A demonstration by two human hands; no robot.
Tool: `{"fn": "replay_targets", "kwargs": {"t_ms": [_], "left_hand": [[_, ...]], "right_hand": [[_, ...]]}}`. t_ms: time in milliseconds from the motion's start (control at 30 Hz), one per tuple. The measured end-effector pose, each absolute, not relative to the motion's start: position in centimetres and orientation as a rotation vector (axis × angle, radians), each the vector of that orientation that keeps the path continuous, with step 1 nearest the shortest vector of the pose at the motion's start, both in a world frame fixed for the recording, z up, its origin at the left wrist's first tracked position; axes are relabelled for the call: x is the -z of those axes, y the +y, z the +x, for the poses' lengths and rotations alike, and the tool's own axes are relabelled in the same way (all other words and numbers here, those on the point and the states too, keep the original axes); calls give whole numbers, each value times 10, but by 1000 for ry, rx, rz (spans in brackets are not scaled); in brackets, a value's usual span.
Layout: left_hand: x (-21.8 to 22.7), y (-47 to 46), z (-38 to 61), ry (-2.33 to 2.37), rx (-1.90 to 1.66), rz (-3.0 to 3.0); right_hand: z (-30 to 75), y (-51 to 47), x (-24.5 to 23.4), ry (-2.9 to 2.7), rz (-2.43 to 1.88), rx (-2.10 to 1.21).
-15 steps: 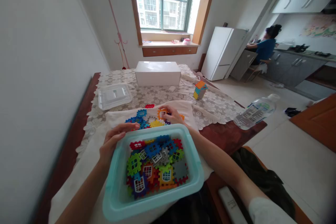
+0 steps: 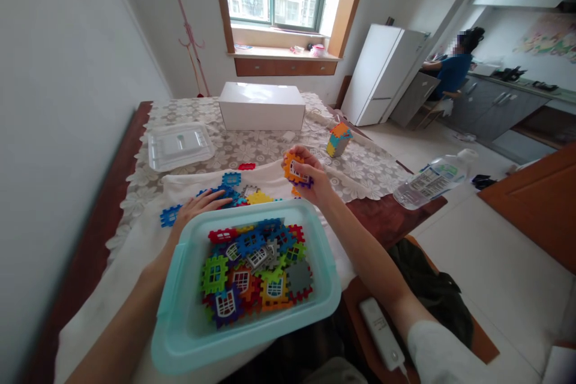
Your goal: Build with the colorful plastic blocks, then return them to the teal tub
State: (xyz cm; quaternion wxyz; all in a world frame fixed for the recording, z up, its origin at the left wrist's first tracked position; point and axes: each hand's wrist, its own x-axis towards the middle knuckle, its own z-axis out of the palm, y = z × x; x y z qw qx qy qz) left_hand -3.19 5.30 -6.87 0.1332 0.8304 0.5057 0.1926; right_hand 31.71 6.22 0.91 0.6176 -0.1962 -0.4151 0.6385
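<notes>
My right hand [image 2: 318,179] is raised over the far right corner of the bin, its fingers closed on an orange plastic window block [image 2: 294,165]. A purple piece [image 2: 306,183] shows against its lower edge in the same grip. With fingers stretched out, my left hand [image 2: 198,209] rests on a heap of blue interlocking blocks [image 2: 231,195] beyond the bin. Before me the light teal bin [image 2: 180,312] holds many mixed blocks, several with white window grids. A yellow block [image 2: 260,198] lies between my hands on the white cloth [image 2: 274,173].
A clear lid [image 2: 180,147] lies at the left of the table, with a white box [image 2: 261,108] at the back. A small block house [image 2: 338,140] stands to the right. Nearer is a plastic bottle [image 2: 434,180]. In the kitchen, a person [image 2: 453,75] sits.
My right hand has lifted the orange block off the cloth. My left hand has moved from beside the bin's rim onto the blue blocks, and one blue block now shows left of it.
</notes>
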Motion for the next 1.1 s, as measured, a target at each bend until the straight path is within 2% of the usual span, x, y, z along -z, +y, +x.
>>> {"fn": "replay_targets", "kwargs": {"t_ms": [200, 300, 367, 467, 600, 900, 1100], "left_hand": [[53, 38, -25, 1345, -648, 2374], [42, 31, -20, 1393, -597, 2338], [39, 29, -18, 1426, -562, 2345], [40, 32, -17, 1480, -541, 2366], [48, 36, -17, 1608, -539, 2386], [52, 31, -19, 1526, -669, 2422], [51, 30, -15, 1446, -751, 2462]], "right_hand": [[325, 51, -15, -1574, -161, -1253], [322, 48, -17, -1774, -111, -1275], [319, 49, -16, -1586, -179, -1363], [321, 63, -6, -993, -277, -1440], [346, 98, 21, -545, -280, -1376], [380, 126, 44, -530, -657, -1032], [385, 132, 52, -591, -666, -1020]]}}
